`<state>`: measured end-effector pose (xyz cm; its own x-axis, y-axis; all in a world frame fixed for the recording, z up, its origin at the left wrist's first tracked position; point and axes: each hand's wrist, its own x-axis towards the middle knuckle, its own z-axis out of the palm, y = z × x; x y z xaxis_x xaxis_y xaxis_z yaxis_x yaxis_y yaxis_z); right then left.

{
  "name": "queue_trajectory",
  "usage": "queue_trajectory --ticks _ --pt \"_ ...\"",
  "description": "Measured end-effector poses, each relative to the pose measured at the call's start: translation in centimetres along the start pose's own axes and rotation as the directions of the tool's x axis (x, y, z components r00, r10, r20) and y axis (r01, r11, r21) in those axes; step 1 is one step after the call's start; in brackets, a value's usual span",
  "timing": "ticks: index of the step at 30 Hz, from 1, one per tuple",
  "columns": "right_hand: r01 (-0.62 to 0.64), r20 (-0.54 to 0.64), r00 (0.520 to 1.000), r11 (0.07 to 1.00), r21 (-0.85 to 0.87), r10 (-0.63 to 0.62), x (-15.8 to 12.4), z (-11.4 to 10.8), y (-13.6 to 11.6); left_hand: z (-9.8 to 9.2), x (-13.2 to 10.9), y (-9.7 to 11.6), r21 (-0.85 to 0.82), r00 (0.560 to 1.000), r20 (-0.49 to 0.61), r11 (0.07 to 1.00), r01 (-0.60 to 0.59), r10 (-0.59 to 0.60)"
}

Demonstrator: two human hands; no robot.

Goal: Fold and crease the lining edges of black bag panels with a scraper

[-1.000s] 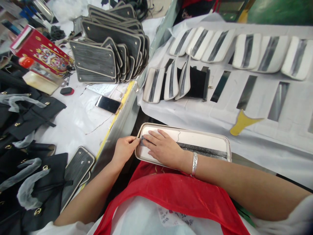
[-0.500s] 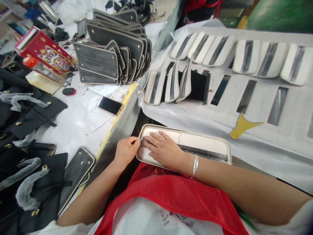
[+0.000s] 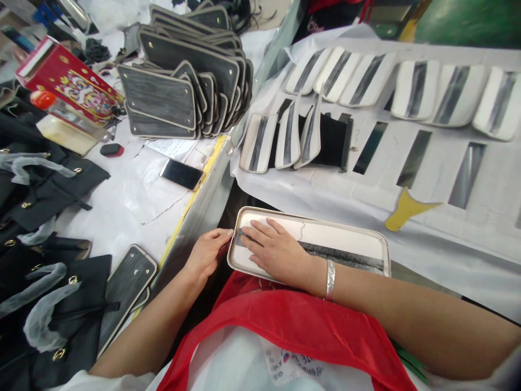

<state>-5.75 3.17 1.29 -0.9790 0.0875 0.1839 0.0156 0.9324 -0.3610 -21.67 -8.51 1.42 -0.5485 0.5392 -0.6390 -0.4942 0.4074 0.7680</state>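
A long bag base panel with rounded corners lies across my lap at the table edge. Its inner face is cream with a dark strip along it, and a thin raised rim runs round it. My right hand rests flat on its left half, fingers spread, a silver bracelet at the wrist. At the panel's left end, my left hand has thumb and forefinger pinched at the rim; the other fingers curl below. What exactly lies between those fingertips is too small to make out.
Stacked dark panels, a phone and a red box sit on the left table, with black bags nearer me. On the white table ahead are several cream panels, dark strips and a yellow piece.
My left hand has shifted slightly left and its fingers have straightened a little at the rim. The panel and my right hand have moved slightly right in view.
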Motion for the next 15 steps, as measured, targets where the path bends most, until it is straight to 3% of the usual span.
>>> queue_trajectory --ticks 5,9,11,15 --pt "-0.019 0.014 1.0 0.999 0.026 0.018 0.2 -0.1 0.0 -0.2 0.7 0.1 0.152 0.996 0.067 0.986 -0.074 0.064" --pt "-0.02 0.036 0.999 0.999 0.045 0.018 0.4 -0.1 -0.2 -1.1 1.7 1.4 0.492 0.954 0.233 0.824 -0.281 0.187" --pt "-0.026 0.041 0.999 0.998 0.05 0.024 0.4 0.2 -0.3 -1.4 2.1 2.2 0.589 0.933 0.331 0.742 -0.319 0.139" --pt "-0.04 0.048 0.998 0.995 0.096 0.036 0.4 0.8 -0.1 -1.3 2.7 3.3 0.643 0.904 0.425 0.688 -0.337 0.045"
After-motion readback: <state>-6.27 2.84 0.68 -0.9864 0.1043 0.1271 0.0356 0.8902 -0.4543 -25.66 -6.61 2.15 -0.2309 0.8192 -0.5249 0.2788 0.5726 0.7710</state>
